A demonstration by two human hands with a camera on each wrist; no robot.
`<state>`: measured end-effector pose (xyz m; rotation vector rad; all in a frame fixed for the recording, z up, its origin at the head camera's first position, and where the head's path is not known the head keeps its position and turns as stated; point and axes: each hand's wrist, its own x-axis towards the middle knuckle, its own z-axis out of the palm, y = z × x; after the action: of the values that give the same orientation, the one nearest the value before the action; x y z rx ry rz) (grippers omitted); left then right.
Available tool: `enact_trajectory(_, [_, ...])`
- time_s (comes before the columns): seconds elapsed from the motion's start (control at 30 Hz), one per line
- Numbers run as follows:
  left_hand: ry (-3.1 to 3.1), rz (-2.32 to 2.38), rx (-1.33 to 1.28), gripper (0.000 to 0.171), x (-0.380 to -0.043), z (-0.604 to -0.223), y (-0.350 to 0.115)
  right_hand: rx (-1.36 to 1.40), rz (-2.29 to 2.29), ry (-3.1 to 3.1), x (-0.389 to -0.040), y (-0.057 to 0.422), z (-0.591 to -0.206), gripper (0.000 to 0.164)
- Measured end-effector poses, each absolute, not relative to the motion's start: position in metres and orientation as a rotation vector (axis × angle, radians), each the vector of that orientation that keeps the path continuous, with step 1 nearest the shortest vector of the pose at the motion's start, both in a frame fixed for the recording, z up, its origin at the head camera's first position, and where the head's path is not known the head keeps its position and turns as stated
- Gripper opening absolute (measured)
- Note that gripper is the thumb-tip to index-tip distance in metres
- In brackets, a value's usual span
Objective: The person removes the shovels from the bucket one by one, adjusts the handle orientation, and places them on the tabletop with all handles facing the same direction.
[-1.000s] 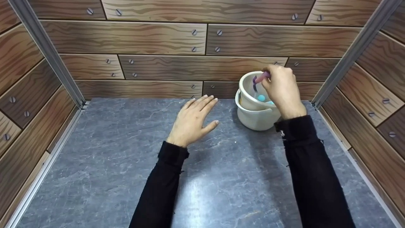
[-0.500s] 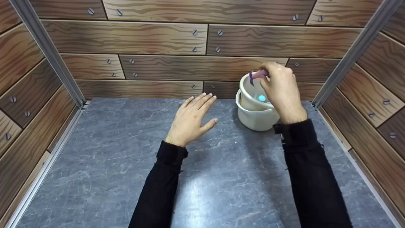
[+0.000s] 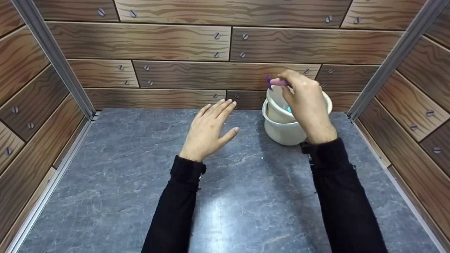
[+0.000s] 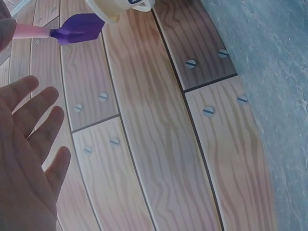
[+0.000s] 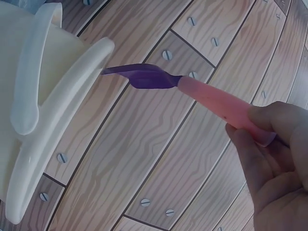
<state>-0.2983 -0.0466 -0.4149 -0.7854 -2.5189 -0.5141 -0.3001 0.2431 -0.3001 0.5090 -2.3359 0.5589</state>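
My right hand (image 3: 307, 102) pinches the pink handle of a small toy shovel (image 5: 216, 103) between thumb and fingers. Its purple blade points left, above the far rim of a cream bucket (image 3: 284, 135) in the head view. In the right wrist view, a gap shows between the fingers and the bucket's rim. Something light blue and round (image 3: 289, 109) lies inside the bucket; my right hand hides part of the opening. To the left, my left hand (image 3: 209, 130) is spread over the floor, palm down, holding nothing. The left wrist view also catches the shovel's blade (image 4: 79, 30).
Wood-patterned panels (image 3: 140, 42) rise behind and at both sides. Grey metal posts (image 3: 52, 56) stand in the back corners. The bucket sits at the back right of the grey marbled floor (image 3: 116, 175), close to the back wall.
My right hand has carried the shovel up and left, and its blade has come out of the bucket's opening. The left hand has drifted slightly left. The bucket has stayed in place.
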Motion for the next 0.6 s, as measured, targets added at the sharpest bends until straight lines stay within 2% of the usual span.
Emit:
enact_trajectory(0.33, [-2.541, -0.548, -0.759, 0.079, -0.296, -0.412, -0.051, 0.666, 0.543, -2.262, -0.299, 0.236, -0.316, 0.014])
enact_trajectory(0.6, [-2.539, -0.586, -0.765, 0.080, -0.297, -0.411, -0.051, 0.704, 0.537, -2.242, -0.294, 0.234, -0.333, 0.023])
